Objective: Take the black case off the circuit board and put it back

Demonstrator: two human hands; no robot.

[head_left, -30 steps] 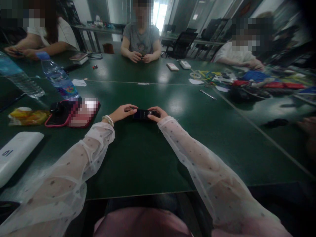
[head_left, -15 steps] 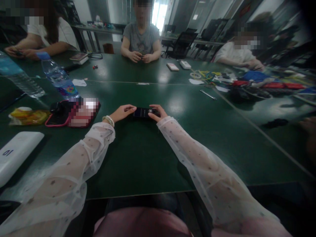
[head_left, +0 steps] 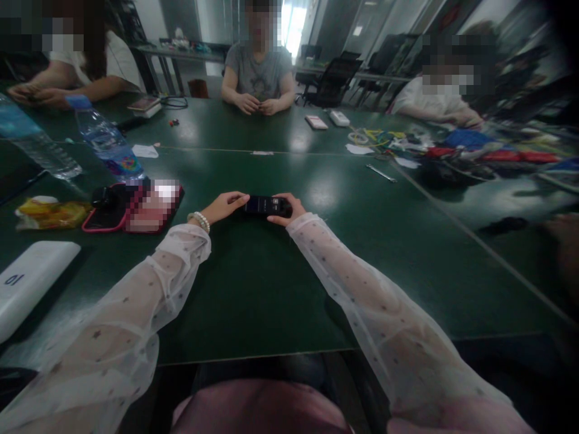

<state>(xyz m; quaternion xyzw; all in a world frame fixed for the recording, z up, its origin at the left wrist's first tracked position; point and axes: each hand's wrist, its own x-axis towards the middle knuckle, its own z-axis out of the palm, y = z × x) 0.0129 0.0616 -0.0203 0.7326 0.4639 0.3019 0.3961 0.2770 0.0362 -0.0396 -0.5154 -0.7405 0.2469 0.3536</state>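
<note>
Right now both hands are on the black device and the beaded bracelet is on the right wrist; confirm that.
The bracelet's side is wrong: the head view shows the beaded bracelet on the left wrist. Both the left hand and right hand are on the black device.

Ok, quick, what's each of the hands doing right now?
Left hand: closed on the left end of the black device.
Right hand: holding its right end.

Dark green tabletop; sheer white sleeves dotted with dark stars; blue-capped clear plastic bottle.
</note>
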